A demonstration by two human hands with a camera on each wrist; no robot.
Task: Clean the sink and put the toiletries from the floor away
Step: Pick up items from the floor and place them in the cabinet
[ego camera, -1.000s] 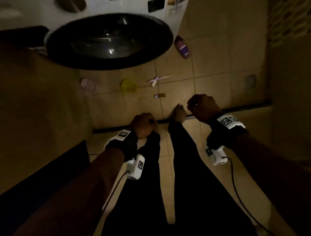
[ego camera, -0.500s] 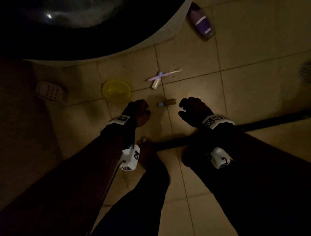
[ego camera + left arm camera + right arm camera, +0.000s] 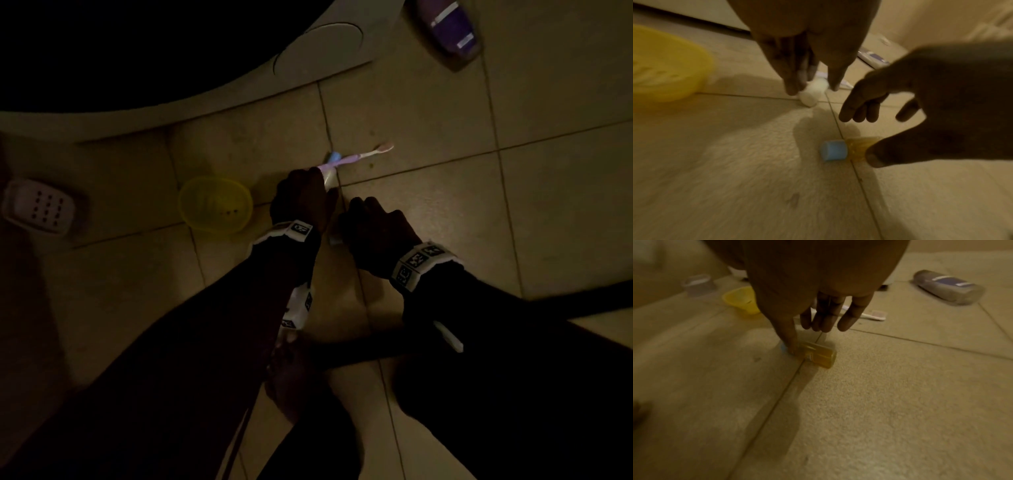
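On the tiled floor a purple toothbrush lies across a white tube with a blue end. My left hand reaches down and pinches the near end of the tube between thumb and fingers. A small amber bottle with a blue cap lies on a tile joint. My right hand hovers over it with the thumb touching it by the cap and the fingers spread and straight. In the head view the right hand hides most of the bottle, and the left hand is beside it.
A yellow soap dish and a white perforated dish lie to the left. A purple bottle lies at the far right by the washing machine. A dark threshold strip and my foot are behind the hands.
I have bent down closer to the floor. Both hands moved forward and down from loose fists: the left onto the white tube, the right opening over the amber bottle.
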